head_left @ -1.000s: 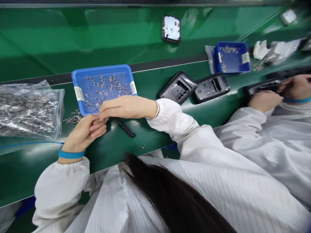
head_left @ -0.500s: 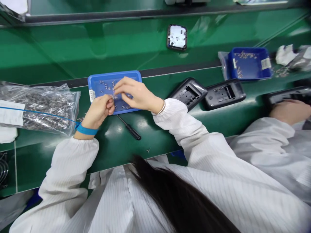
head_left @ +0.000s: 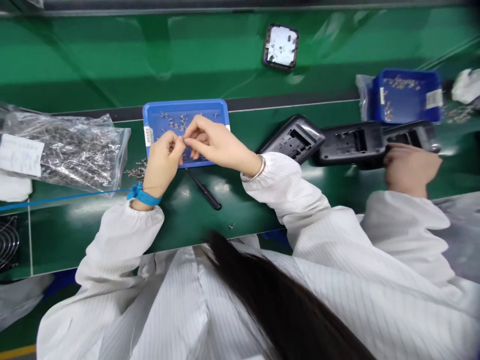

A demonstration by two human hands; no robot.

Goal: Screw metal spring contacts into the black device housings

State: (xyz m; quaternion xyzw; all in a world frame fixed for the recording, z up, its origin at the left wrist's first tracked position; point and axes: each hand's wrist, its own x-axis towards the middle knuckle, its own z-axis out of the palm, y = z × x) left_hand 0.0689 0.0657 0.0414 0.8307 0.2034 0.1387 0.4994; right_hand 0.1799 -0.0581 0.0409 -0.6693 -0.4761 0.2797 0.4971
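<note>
Right hand (head_left: 219, 143) moved to left hand (head_left: 162, 159), both pinched together (anything between hidden), blue tray (head_left: 187, 103) partly covered

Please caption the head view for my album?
Left hand and right hand together over a blue tray of metal parts, screwdriver nearby.

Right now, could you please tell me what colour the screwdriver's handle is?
The handle is black, in the head view.

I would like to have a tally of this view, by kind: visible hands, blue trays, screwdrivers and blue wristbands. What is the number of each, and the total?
Hands: 3 (left hand, right hand, co-worker's hand)
Blue trays: 2 (near tray, far tray)
Screwdriver: 1
Blue wristband: 1
Total: 7
</note>
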